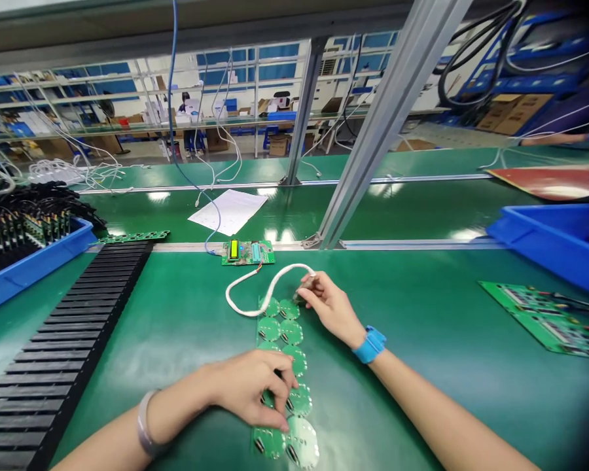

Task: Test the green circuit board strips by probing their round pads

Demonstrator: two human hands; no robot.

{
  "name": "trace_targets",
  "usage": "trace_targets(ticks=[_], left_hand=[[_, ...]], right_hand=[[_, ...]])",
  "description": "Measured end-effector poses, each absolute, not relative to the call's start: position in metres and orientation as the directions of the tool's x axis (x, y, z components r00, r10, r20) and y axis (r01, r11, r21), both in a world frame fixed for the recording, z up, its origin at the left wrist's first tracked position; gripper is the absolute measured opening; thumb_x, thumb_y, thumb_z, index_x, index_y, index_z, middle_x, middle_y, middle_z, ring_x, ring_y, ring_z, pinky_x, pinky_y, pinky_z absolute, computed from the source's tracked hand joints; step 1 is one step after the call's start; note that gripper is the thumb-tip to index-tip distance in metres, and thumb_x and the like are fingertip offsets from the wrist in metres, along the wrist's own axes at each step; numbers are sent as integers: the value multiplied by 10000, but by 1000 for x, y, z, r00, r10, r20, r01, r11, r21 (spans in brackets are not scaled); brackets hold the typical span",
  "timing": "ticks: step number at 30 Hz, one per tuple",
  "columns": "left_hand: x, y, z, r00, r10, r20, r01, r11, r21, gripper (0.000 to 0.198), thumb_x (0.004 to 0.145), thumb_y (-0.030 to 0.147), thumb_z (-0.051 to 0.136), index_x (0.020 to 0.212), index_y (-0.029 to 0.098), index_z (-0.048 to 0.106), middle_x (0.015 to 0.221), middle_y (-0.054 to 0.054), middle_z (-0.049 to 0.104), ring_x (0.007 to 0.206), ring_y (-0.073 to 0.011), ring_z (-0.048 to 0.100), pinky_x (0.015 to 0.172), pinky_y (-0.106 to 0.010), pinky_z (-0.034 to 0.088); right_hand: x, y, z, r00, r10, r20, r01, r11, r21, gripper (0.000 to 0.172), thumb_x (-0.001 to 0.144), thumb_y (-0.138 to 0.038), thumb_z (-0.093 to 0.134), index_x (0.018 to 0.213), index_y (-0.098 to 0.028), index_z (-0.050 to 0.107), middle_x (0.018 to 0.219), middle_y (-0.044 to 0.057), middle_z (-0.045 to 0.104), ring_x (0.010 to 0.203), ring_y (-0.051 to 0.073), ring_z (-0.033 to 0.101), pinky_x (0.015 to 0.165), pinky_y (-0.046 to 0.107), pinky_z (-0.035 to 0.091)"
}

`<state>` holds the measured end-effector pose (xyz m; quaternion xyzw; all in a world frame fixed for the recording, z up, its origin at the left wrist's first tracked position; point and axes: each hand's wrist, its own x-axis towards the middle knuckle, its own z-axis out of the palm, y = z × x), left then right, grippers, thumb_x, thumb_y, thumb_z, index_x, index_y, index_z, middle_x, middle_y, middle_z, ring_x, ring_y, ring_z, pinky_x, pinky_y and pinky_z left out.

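Pressing round-board panel, left hand, no legible writing

left hand hides pcb panel middle; bottom edge cut off.

Blue bin at right, black slotted rack at left, paper sheet behind.

Bare forearms; blue wristband right, grey bracelet left.
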<state>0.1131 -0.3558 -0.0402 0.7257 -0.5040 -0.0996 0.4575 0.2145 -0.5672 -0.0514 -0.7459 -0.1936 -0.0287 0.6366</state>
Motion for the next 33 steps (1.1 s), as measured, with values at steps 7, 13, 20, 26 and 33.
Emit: trace_targets(ticks=[7,13,20,26,33], left_hand=[[108,-359,-34,509,-819,264,-620,-136,773,269,764,372,740,675,126,678,858,-28,571,821,-125,591,1026,-339,464],[108,-361,-29,490,-830,266,-638,-134,758,270,777,374,726,677,127,680,877,-38,569,840,-133,571,896,-261,489],[108,-361,-32,486,-838,249,-646,-152,748,138,705,223,766,674,129,670,875,-28,553,803,-130,547,758,-238,464],[108,-360,-30,490,-836,246,-651,-163,741,138,708,223,768,671,132,669,875,-30,553,823,-134,552,766,-237,471],[105,-360,-33,480,-829,287,-681,-146,717,154,742,256,748,683,140,665,886,-32,580,834,-130,581,957,-281,482]], right_hand=[[214,-565,-50,918,260,300,363,-246,-898,285,883,-456,523,983,-192,487,791,11,535,677,123,520,578,248,444],[216,-564,-53,916,249,314,366,-203,-908,299,874,-468,547,973,-191,492,786,17,544,694,132,544,588,249,459],[218,-562,-55,912,264,315,370,-197,-908,295,878,-467,556,968,-192,496,782,9,555,688,124,549,587,241,449],[217,-561,-52,900,307,308,392,-268,-880,273,893,-465,533,972,-204,506,788,6,568,664,129,527,604,259,436],[215,-558,-51,872,342,350,466,-363,-807,219,908,-429,520,972,-220,532,824,16,595,707,150,536,665,278,446]])
